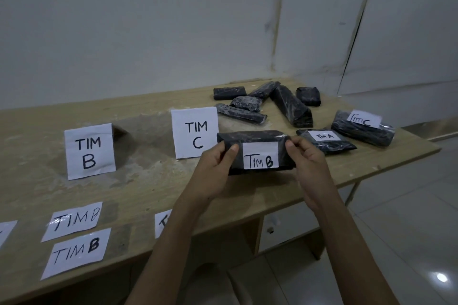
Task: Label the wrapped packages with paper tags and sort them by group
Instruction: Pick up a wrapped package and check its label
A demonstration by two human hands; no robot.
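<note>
**Black wrapped package with a TIM B tag, held at both ends**

So the package sits between both hands just right of the standing TIM C sign, and its left end covers the sign's lower right corner from this angle. The white paper tag is on the face turned toward the camera, handwritten "TIM B". The left hand grips the left end, fingers curled round behind and thumb flat on the front. The right hand pinches the right end with thumb and fingertips. Can't tell if the package touches the worktop or is a bit above it.

Further right of the TIM C sign lie two tagged ones, close together: a flat TIM A package, and beyond it a TIM C package. Behind and right of the sign there's a loose heap of untagged black packages, some lying across each other.

Well left of the sign stands a TIM B sign. Nearer the front edge, left of the TIM C sign, two loose TIM B tags lie flat, one in front of the other. Another loose tag is half hidden by the left forearm, so its writing is unreadable.
</note>
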